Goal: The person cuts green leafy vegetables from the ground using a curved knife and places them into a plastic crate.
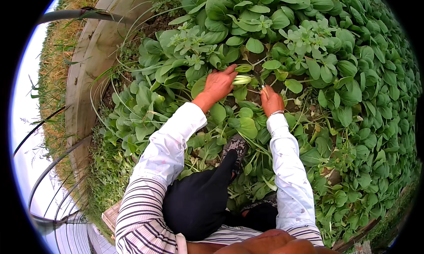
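My left hand (220, 81) is closed around the leaves of a leafy green plant like bok choy. The pale green stalk base (241, 79) points right, out of the fist. In my right hand (272, 101) is a small knife, gripped by its light handle. Its dark blade (257, 77) lies just right of the stalk base, over the soil; whether it touches the plant I cannot tell. A second, smaller green stalk base (244, 68) shows just above the first, beside my left fingers. Loose leaves and bare soil surround both hands.
Dense leafy greens (364, 88) fill the bed ahead and to the right. Fleshy-leaved weeds (306, 38) grow among them. A pale low wall (86, 78) with curved hoop pipes (63, 154) runs along the left. A crate (112, 214) stands behind at left. My shoe (236, 148) rests among the plants.
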Motion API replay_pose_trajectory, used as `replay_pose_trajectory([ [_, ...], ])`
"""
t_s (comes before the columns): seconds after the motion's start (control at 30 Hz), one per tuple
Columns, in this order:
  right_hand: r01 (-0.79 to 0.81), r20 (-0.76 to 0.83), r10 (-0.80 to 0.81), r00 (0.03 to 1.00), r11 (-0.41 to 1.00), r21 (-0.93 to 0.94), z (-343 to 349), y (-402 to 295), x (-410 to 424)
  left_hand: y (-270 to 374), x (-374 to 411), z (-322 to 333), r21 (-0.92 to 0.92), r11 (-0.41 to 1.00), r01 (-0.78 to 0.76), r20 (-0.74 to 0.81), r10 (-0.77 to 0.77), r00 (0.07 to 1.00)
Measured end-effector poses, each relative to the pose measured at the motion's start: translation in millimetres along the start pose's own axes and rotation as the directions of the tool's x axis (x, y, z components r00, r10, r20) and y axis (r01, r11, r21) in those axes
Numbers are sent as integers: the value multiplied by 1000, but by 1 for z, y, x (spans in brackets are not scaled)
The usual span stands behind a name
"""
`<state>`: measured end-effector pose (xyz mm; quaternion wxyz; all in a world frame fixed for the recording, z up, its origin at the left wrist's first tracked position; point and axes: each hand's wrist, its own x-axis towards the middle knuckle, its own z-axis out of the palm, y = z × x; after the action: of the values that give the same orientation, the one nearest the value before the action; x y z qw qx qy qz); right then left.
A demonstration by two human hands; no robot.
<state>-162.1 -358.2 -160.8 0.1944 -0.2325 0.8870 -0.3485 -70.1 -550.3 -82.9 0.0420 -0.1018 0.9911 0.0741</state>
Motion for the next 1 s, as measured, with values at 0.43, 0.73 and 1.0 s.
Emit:
replay_pose_trajectory([
  [0.43, -298, 335, 182, 925, -204, 933, -75, -20, -42, 75, -50, -34, -46, 893, -447, -325, 410, 852],
  [0.73, -26, 36, 397, 917, -31, 999, -115, -16, -95, 141, -82, -88, -208, 872, -443, -418, 330, 846],
  [1.0, -227, 269, 308, 913, -166, 960, -104, -55, -120, 144, -71, -79, -82, 955, -284, -312, 246, 918],
])
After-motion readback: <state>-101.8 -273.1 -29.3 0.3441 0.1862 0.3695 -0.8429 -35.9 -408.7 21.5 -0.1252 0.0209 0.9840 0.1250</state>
